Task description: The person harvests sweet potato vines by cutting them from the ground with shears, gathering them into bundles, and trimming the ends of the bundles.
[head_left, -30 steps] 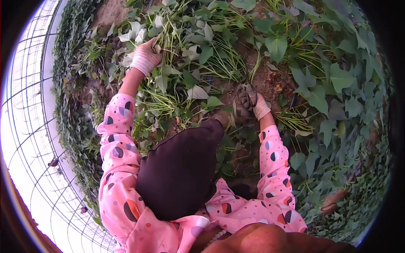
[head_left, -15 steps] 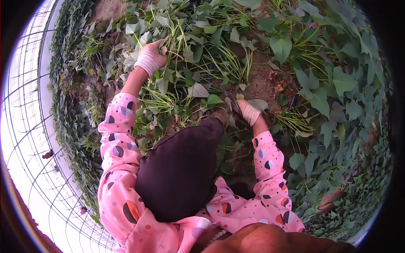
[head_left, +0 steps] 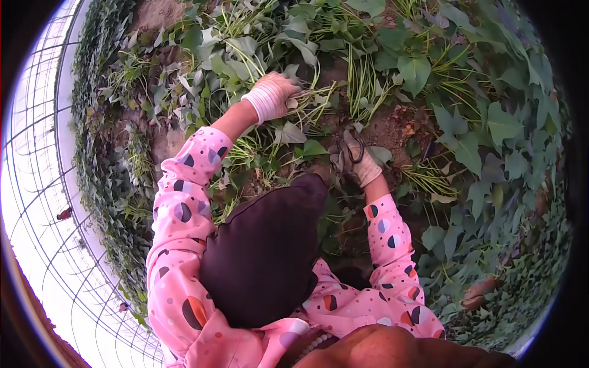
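My left hand [head_left: 272, 98], in a striped glove, is wrapped round a bunch of cut vines [head_left: 313, 101] whose pale stems stick out to the right. To the right and lower, my right hand [head_left: 360, 162] wears a similar glove. Its fingers are closed round scissors [head_left: 354, 149], of which a dark curved handle shows; the blades are hard to make out against the soil. Another bundle of green stems [head_left: 362, 86] lies above my right hand, and a further one [head_left: 429, 178] sits to its right.
Leafy vines [head_left: 515, 159] spread over the right side. Brown soil [head_left: 389, 132] shows between the plants. A dark rounded cloth [head_left: 261, 251] covers the lower middle. On the far left stands a wire grid [head_left: 37, 153] against a bright background.
My left hand has moved right and slightly down, bringing stems nearer to my right hand. My right hand has turned a little, so the dark handle shows more clearly.
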Demonstrator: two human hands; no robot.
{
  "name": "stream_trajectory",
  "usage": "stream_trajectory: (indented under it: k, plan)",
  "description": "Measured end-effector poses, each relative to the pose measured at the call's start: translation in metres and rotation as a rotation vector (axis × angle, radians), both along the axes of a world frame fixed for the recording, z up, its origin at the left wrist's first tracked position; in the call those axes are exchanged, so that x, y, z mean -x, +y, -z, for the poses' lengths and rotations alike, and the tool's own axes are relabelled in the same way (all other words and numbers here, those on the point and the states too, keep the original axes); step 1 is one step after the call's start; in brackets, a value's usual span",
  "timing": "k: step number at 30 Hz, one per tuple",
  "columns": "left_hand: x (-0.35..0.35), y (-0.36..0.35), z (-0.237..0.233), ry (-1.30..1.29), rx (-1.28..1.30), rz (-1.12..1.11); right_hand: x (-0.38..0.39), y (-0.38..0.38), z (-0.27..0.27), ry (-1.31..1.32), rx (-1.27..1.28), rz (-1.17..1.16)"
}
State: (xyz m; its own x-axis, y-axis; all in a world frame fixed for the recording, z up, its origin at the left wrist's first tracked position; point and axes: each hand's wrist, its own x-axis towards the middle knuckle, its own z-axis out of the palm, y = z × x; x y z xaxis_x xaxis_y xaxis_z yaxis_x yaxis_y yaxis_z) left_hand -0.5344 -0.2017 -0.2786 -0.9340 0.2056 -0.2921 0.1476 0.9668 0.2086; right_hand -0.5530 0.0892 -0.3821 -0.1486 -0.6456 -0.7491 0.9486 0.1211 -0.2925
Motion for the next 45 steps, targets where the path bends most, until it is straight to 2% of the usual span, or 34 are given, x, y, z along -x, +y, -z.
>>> stream_trajectory:
  k: [1,3,5,6,7,9,10,11,13,14,15,17,18,19,21,23,24,25,26,27,28,29,31,32,33,34,35,37,39,41,42,43,44,45]
  plan:
    - [0.007,0.010,0.015,0.011,-0.025,0.032,-0.004,-0.003,0.002,-0.032,0.017,-0.016]
    - [0.022,0.028,0.036,-0.201,0.003,0.004,-0.003,-0.008,0.018,-0.137,-0.036,-0.034]
    - [0.027,0.041,0.061,-0.170,0.039,0.142,-0.002,-0.018,0.022,-0.045,-0.052,0.079]
    - [0.028,0.046,0.065,-0.161,0.042,0.151,-0.002,-0.017,0.046,-0.212,-0.002,0.112]
    - [0.029,0.051,0.070,-0.151,0.045,0.164,-0.005,-0.019,0.051,-0.211,0.004,0.116]
    - [0.033,0.055,0.082,-0.110,0.108,0.190,-0.006,-0.022,0.055,0.329,-0.138,-0.147]
    - [0.034,0.060,0.085,-0.135,0.165,0.160,0.000,-0.022,0.055,0.026,-0.173,-0.070]
    - [0.034,0.064,0.088,-0.158,0.221,0.128,-0.004,-0.023,0.055,0.030,-0.176,-0.072]
    - [0.031,0.066,0.090,-0.104,0.222,0.123,-0.022,-0.025,0.051,0.754,-0.189,-0.003]
    - [0.028,0.067,0.087,-0.111,0.246,0.091,-0.028,-0.018,0.061,1.270,-0.145,0.019]
    - [0.024,0.067,0.084,-0.120,0.269,0.061,-0.026,-0.013,0.056,1.276,-0.145,0.021]
    - [0.017,0.064,0.064,-0.106,0.270,0.010,-0.023,-0.002,0.043,0.458,-0.179,-0.119]
    - [0.015,0.061,0.046,-0.039,0.202,-0.074,-0.032,0.011,0.063,0.837,-0.168,-0.198]
    - [0.009,0.056,0.033,0.027,0.136,-0.160,-0.038,0.021,0.055,0.837,-0.166,-0.198]
    - [-0.001,0.044,0.010,0.110,0.086,-0.261,-0.049,0.044,0.025,0.963,-0.151,-0.030]
    - [-0.012,0.028,0.004,0.442,-0.125,-0.325,-0.046,0.064,-0.018,0.660,-0.304,0.114]
    - [-0.017,0.030,0.005,0.566,-0.296,-0.552,-0.043,0.076,-0.035,0.683,-0.439,0.058]
    - [-0.021,0.020,0.006,0.618,-0.489,-0.603,-0.038,0.090,-0.049,0.517,-0.421,0.120]
    - [-0.025,0.012,-0.004,0.511,-0.607,-0.663,-0.032,0.088,-0.092,0.608,-0.449,0.195]
    - [-0.032,0.006,-0.017,0.396,-0.723,-0.719,-0.028,0.100,-0.097,0.568,-0.436,0.229]
    - [-0.038,0.006,-0.031,0.524,-1.005,-0.720,-0.019,0.100,-0.098,0.548,-0.492,0.333]
    - [-0.047,-0.005,-0.042,0.564,-0.977,-0.739,-0.010,0.098,-0.121,0.599,-0.448,0.375]
    - [-0.074,-0.031,-0.089,0.674,-1.850,-0.781,0.006,0.095,-0.148,0.685,-0.341,0.550]
    - [-0.100,-0.038,-0.134,0.825,-1.449,-0.813,0.007,0.099,-0.173,0.744,-0.350,0.466]
    - [-0.128,-0.043,-0.182,0.921,-1.045,-0.839,0.000,0.086,-0.199,0.842,-0.358,0.554]
    - [-0.158,-0.058,-0.211,0.988,-1.272,-0.676,-0.005,0.082,-0.220,0.900,-0.308,0.558]
    - [-0.189,-0.072,-0.239,1.053,-1.488,-0.484,-0.005,0.082,-0.231,0.850,-0.181,0.553]
    - [-0.254,-0.045,-0.330,1.089,-0.581,-0.871,-0.028,0.067,-0.266,0.873,-0.217,0.509]
    - [-0.321,-0.065,-0.342,1.023,-1.239,-0.860,-0.050,0.051,-0.280,0.900,-0.169,0.466]
    - [-0.400,-0.084,-0.317,0.863,-0.142,-0.971,-0.070,0.040,-0.286,0.925,-0.138,0.440]
    - [-0.405,-0.048,-0.331,0.905,-0.148,-0.887,-0.080,0.033,-0.290,0.943,-0.119,0.430]
    - [-0.438,-0.063,-0.299,0.732,0.052,-1.146,-0.091,0.027,-0.294,0.957,-0.105,0.424]
    - [-0.467,-0.073,-0.260,0.565,-0.026,-1.244,-0.102,0.020,-0.295,0.977,-0.097,0.422]
    - [-0.446,-0.016,-0.295,0.181,0.329,-1.235,-0.112,0.015,-0.296,0.988,-0.084,0.412]
